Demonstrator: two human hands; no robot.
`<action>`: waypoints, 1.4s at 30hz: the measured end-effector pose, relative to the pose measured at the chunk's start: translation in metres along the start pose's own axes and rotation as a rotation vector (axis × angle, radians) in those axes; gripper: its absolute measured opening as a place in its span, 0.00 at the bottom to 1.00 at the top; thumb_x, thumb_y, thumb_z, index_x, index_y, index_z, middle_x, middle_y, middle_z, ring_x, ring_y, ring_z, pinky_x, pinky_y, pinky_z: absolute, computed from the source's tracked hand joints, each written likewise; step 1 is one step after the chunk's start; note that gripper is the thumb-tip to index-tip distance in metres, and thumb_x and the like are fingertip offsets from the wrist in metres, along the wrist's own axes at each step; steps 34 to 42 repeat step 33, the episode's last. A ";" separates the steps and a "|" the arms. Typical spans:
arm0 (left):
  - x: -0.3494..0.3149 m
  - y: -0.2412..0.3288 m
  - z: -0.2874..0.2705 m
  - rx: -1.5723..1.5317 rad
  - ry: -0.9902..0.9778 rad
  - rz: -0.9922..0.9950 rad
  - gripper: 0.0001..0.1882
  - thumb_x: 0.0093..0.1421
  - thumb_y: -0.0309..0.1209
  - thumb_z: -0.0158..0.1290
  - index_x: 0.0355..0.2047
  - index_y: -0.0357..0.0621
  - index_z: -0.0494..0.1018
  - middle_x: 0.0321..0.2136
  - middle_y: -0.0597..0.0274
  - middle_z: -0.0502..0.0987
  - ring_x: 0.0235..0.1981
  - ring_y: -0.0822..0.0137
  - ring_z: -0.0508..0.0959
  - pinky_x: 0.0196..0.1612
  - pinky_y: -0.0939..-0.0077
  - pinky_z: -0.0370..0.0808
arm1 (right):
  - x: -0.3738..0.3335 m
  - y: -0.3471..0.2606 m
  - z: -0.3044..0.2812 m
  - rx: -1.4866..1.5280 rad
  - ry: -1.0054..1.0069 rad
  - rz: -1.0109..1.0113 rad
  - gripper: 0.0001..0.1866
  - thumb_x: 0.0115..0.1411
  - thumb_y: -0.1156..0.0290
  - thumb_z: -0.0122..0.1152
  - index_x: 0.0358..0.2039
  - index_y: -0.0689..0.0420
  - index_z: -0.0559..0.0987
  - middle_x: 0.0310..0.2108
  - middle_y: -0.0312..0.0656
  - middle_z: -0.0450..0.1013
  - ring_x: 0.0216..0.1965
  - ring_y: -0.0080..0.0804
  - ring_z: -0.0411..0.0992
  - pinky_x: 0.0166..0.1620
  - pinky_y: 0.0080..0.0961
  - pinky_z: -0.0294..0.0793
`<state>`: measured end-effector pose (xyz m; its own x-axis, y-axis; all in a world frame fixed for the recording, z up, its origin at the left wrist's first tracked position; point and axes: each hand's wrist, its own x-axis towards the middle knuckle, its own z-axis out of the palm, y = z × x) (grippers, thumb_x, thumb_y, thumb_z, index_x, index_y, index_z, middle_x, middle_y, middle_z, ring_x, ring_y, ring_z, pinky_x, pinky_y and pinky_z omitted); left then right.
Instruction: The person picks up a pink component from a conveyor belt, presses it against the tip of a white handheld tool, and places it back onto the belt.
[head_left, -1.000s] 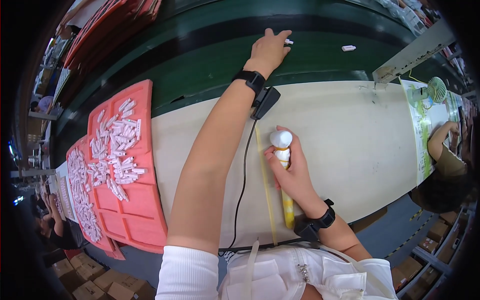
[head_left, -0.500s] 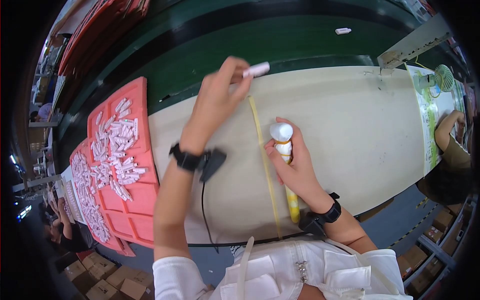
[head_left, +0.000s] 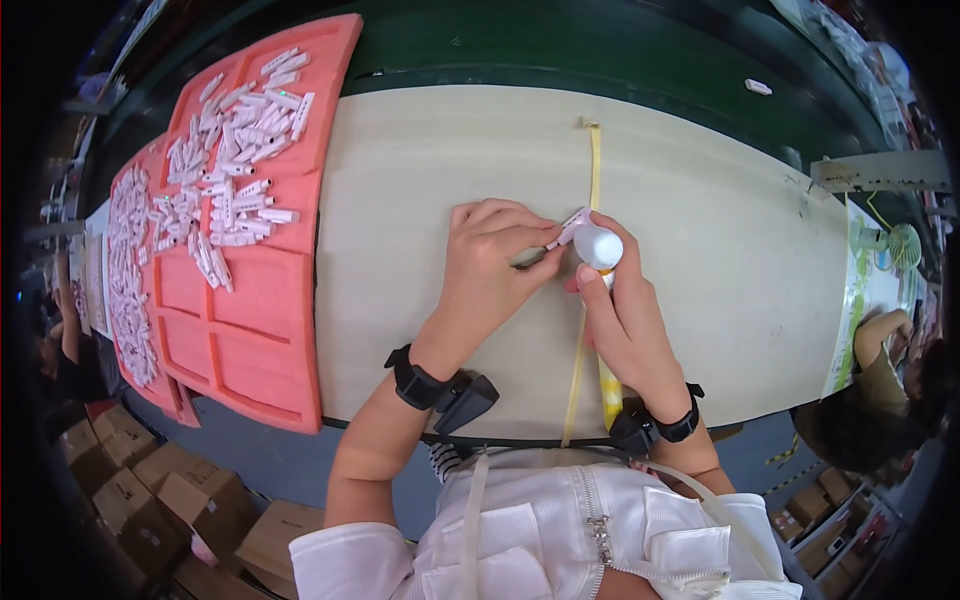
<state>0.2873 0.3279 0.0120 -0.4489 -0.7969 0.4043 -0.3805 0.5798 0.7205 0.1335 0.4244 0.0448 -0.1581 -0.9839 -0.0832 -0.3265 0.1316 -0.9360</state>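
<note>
My left hand [head_left: 497, 262] pinches a small pale pink-white plastic piece [head_left: 568, 228] between thumb and fingertips. Its far end sits right against my right hand [head_left: 632, 325], where I cannot tell whether those fingers touch it. The right hand is wrapped round a stick-shaped tool [head_left: 599, 247] with a rounded white padded head and a yellow patterned handle [head_left: 610, 395] that comes out below the palm. The head stands beside the plastic piece. Something greyish [head_left: 528, 257] shows under the left fingers, too hidden to name. Both hands are over the pale worktop [head_left: 450, 150].
Pink foam trays [head_left: 265, 350] at the left hold many similar pieces [head_left: 250, 130]. A dark green belt [head_left: 560, 50] runs along the far side, with one piece [head_left: 758, 87] on it. Yellow tape [head_left: 596, 160] crosses the worktop. A small green fan [head_left: 903, 246] and another person [head_left: 875, 370] are at the right.
My left hand has come from the far edge by the belt to my right hand, bringing the plastic piece. The right hand keeps the tool. The whole view has shifted.
</note>
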 end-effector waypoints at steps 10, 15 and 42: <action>-0.001 -0.003 0.001 -0.008 -0.040 -0.015 0.08 0.46 0.27 0.71 0.28 0.46 0.85 0.32 0.67 0.85 0.40 0.67 0.81 0.50 0.69 0.67 | 0.003 -0.017 0.006 -0.011 0.054 -0.026 0.24 0.75 0.65 0.45 0.67 0.60 0.60 0.34 0.38 0.74 0.24 0.21 0.68 0.33 0.21 0.69; -0.003 -0.003 0.001 -0.047 -0.012 -0.013 0.09 0.47 0.26 0.69 0.31 0.46 0.84 0.33 0.67 0.84 0.38 0.65 0.82 0.48 0.68 0.69 | 0.008 -0.001 0.003 0.035 0.151 0.035 0.24 0.75 0.65 0.47 0.67 0.60 0.62 0.35 0.37 0.74 0.22 0.20 0.67 0.29 0.19 0.69; -0.015 0.010 -0.001 -0.955 -0.261 -0.476 0.13 0.64 0.22 0.61 0.50 0.38 0.78 0.47 0.54 0.82 0.46 0.68 0.84 0.47 0.80 0.81 | 0.007 -0.006 -0.005 0.309 0.201 0.118 0.34 0.66 0.69 0.65 0.67 0.60 0.59 0.43 0.41 0.76 0.36 0.21 0.75 0.37 0.14 0.76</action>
